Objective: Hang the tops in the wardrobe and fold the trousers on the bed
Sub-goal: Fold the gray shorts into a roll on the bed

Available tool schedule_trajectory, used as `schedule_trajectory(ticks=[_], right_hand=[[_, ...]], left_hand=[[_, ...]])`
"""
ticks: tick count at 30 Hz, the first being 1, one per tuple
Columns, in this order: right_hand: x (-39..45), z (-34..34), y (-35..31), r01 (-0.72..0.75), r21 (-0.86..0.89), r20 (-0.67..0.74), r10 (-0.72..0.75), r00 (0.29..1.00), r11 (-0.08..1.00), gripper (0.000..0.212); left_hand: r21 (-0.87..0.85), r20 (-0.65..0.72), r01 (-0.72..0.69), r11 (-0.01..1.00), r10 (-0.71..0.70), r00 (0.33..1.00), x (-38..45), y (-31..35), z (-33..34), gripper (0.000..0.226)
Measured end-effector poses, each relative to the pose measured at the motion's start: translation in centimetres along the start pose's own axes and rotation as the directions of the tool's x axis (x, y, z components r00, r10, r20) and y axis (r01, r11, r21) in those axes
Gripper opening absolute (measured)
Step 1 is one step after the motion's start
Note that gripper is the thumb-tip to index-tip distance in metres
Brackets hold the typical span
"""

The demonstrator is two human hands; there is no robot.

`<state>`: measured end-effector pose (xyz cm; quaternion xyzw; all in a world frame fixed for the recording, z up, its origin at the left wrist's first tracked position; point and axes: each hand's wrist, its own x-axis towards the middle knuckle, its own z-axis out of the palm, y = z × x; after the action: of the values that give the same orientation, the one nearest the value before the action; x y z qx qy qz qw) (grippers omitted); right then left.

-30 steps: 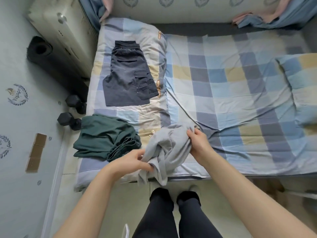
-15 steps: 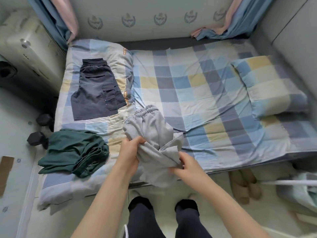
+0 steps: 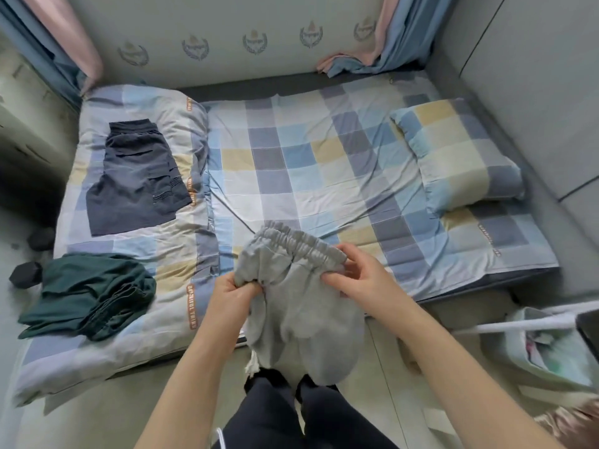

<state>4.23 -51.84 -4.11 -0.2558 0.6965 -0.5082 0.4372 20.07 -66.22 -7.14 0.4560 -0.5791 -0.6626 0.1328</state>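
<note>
Low in the centre of the frame, the left hand (image 3: 235, 294) and right hand (image 3: 353, 273) both pinch the waistband of the grey trousers (image 3: 301, 306), which hang bunched over the near edge of the bed (image 3: 324, 163). The legs dangle toward the floor; if laid down twisted, the fold may come out crooked or slide off.

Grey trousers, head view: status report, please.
Left hand and right hand both grip the grey trousers at the waistband, held up over the bed edge. Not yet folded. Nothing in the way.
</note>
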Motion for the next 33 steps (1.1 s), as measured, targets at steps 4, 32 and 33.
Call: schedule_trajectory(ticks=[4, 32, 33], right_hand=[[0.0, 1.7, -1.2, 0.164, -0.043, -0.155, -0.169, 0.973, 0.985, 0.010], [11.7, -0.1, 1.9, 0.239, -0.875, 0.123, -0.283, 0.951, 0.422, 0.055], [12.5, -0.6, 2.2, 0.248, -0.922, 0.192, -0.206, 0.960, 0.298, 0.051]], left_hand=[[0.236, 0.139, 0.052, 0.970, -0.087, 0.986, 0.9, 0.7, 0.1, 0.055], [-0.360, 0.454, 0.048, 0.932, 0.130, 0.882, 6.4, 10.6, -3.4, 0.019], [-0.374, 0.462, 0.044, 0.926, 0.146, 0.875, 6.5, 10.8, -3.9, 0.021]])
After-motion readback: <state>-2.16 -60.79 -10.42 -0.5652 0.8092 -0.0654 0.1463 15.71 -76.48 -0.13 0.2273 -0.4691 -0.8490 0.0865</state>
